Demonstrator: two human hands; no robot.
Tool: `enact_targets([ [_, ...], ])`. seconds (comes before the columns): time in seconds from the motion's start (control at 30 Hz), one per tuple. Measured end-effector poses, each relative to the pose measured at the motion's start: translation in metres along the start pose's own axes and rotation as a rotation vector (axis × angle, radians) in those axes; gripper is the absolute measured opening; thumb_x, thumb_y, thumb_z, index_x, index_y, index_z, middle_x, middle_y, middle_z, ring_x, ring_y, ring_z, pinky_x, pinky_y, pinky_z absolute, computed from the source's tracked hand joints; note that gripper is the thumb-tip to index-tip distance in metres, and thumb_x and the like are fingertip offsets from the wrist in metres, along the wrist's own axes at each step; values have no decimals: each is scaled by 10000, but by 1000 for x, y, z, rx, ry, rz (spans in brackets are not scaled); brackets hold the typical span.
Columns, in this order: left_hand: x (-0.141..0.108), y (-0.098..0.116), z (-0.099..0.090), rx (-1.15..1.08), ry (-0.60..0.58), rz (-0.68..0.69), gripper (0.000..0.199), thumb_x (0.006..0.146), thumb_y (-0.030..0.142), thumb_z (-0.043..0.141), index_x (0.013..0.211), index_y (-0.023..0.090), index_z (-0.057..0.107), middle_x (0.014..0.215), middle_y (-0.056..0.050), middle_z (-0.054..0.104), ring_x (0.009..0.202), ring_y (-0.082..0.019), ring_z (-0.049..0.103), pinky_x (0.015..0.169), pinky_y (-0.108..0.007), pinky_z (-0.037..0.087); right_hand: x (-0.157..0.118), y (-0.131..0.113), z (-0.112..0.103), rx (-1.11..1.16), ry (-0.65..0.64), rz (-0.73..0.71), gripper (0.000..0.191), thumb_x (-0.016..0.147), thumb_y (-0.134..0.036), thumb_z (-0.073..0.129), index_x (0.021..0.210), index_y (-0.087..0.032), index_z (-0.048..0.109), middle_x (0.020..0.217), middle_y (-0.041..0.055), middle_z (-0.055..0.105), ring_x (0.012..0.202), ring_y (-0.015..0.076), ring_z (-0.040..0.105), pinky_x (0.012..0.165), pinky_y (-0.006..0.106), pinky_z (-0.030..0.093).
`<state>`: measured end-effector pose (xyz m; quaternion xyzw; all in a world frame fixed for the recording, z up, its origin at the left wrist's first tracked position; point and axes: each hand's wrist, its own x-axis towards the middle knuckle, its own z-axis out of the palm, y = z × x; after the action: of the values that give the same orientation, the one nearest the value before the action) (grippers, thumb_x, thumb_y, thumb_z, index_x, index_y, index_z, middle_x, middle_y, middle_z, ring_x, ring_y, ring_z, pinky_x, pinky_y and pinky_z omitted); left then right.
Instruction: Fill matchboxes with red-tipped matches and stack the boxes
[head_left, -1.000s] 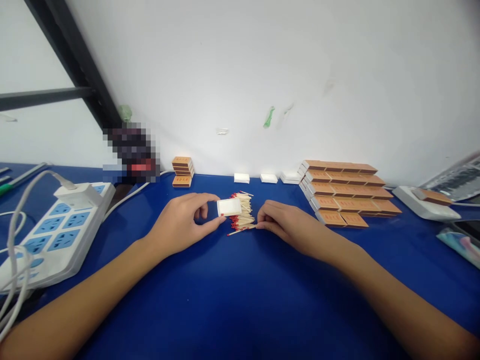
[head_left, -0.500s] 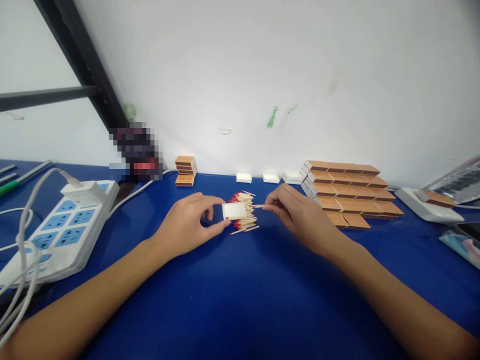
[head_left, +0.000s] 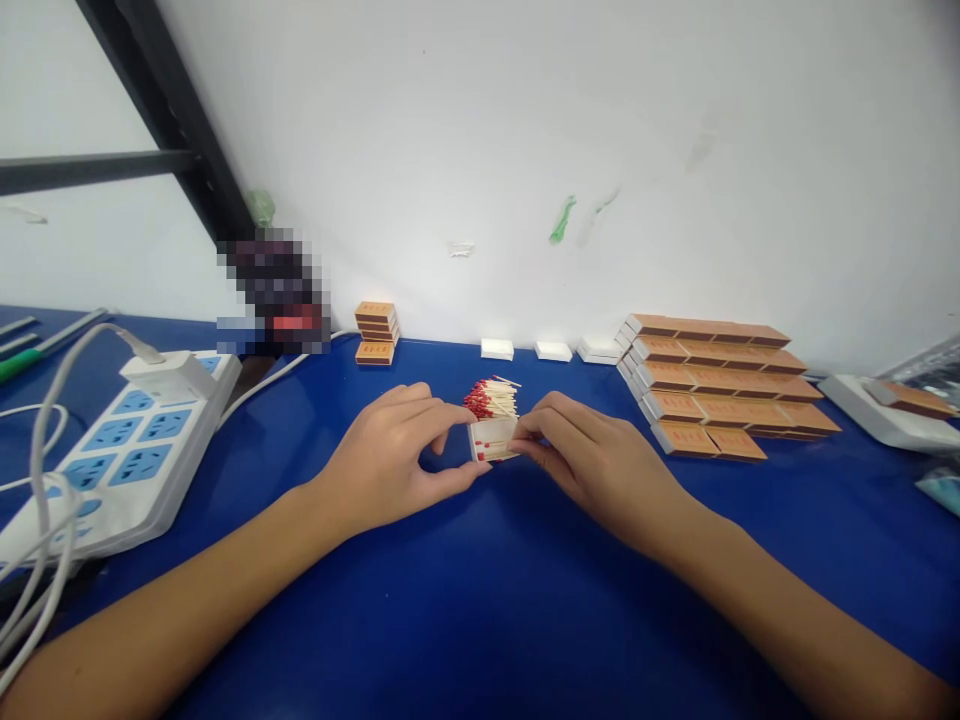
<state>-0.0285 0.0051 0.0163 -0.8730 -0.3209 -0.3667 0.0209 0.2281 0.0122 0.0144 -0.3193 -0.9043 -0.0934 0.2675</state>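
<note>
Between thumb and index finger, my left hand (head_left: 405, 450) grips the ends of a small white matchbox tray (head_left: 491, 430). A couple of red-tipped matches lie in the tray, their heads toward the left. My right hand (head_left: 577, 440) pinches at the tray's right end with a match (head_left: 499, 443) reaching in from the fingertips; its far end is partly covered by the fingers. Just behind the tray lies a heap of loose matches (head_left: 495, 397), red heads mostly to the left.
Several stacked matchboxes (head_left: 720, 380) stand at the right, with a smaller stack (head_left: 376, 335) at back left. White trays (head_left: 553, 351) line the wall. A power strip (head_left: 150, 430) with cables lies at the left. One matchbox (head_left: 911, 398) rests on a white object (head_left: 862, 415) at far right.
My right hand has moved left with its match, from beside the heap to the tray. The tray has come slightly nearer and to the right, and its inside now shows matches.
</note>
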Motion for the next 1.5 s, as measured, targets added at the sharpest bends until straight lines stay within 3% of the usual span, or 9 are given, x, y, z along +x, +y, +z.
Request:
enact_targets([
  [0.17, -1, 3, 1, -24, 2, 39, 287, 915, 346, 783, 1112, 152, 704, 693, 27, 592, 673, -143, 510, 682, -317, 460, -2, -1, 3, 44, -7, -41, 144, 1080, -258, 536, 1003, -176, 627, 903, 56, 651, 745, 156, 606, 645, 272, 473],
  [0.4, 2, -5, -2, 8, 82, -64, 265, 901, 367, 798, 1075, 177, 733, 761, 0, 650, 748, -159, 558, 710, -309, 485, -3, 9, -1, 197, 63, 101, 114, 1063, -261, 566, 1012, -192, 641, 910, 43, 608, 710, 135, 548, 639, 268, 446],
  [0.6, 4, -15, -4, 66, 171, -198, 251, 896, 356, 802, 1070, 190, 730, 825, -7, 693, 827, -180, 612, 853, -360, 507, -3, 14, -4, 348, -187, 155, 42, 1003, -204, 612, 979, -206, 647, 939, 31, 589, 719, 135, 535, 659, 278, 439],
  [0.8, 3, -14, -4, 34, 114, -186, 242, 906, 345, 785, 1095, 207, 722, 862, -11, 703, 859, -187, 623, 846, -350, 506, -3, 15, -2, 385, -346, 215, 99, 1024, -200, 571, 946, -206, 632, 917, 27, 596, 753, 144, 550, 665, 275, 432],
  [1.1, 2, -21, -4, 3, 56, -162, 273, 906, 380, 794, 1105, 207, 723, 910, -22, 724, 890, -203, 634, 887, -375, 512, -5, 19, -2, 391, -358, 220, 102, 1030, -202, 571, 948, -207, 630, 880, 15, 606, 727, 143, 547, 650, 273, 429],
  [1.33, 1, -19, -2, 0, 24, -178, 276, 908, 386, 787, 1109, 205, 732, 923, -22, 728, 903, -204, 637, 871, -363, 512, -3, 7, 1, 407, -384, 193, 107, 1049, -211, 562, 962, -203, 625, 932, 27, 630, 780, 150, 574, 680, 266, 440],
  [1.5, 2, -18, -2, 3, 36, -158, 250, 911, 360, 786, 1093, 198, 731, 920, -19, 725, 902, -196, 634, 868, -350, 511, -4, 8, 3, 365, -292, 181, 65, 1032, -223, 601, 989, -199, 642, 949, 35, 611, 736, 138, 557, 655, 259, 435],
])
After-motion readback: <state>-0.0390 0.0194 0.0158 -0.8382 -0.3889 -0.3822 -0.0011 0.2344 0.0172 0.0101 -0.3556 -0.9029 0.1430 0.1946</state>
